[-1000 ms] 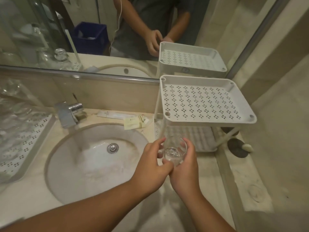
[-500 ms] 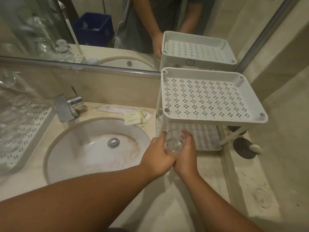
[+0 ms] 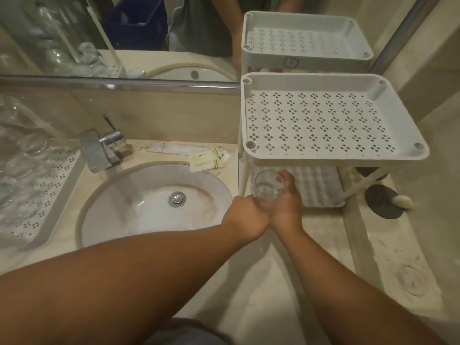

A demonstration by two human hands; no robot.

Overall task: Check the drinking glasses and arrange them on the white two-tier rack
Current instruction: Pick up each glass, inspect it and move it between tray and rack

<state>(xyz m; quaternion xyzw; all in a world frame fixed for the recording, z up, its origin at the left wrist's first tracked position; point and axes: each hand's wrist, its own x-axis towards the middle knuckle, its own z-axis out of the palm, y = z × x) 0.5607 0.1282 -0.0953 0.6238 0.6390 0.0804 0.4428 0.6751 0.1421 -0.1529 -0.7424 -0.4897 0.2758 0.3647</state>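
Both hands on one glass [image 3: 268, 186], upright, at the rack's [image 3: 333, 155] lower tier edge. Right hand [image 3: 286, 202] curls around its side; left hand [image 3: 245, 212] grips the base. Sink [image 3: 154, 207] just left.

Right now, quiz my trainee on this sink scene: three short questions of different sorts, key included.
1. True or false: the top tier of the white rack already holds a glass.
2. The glass is held by: A) left hand only, B) right hand only, C) both hands.
3. Fill in: the held glass is at the front edge of the rack's ____ tier.

Key: 1 false; 2 C; 3 lower.
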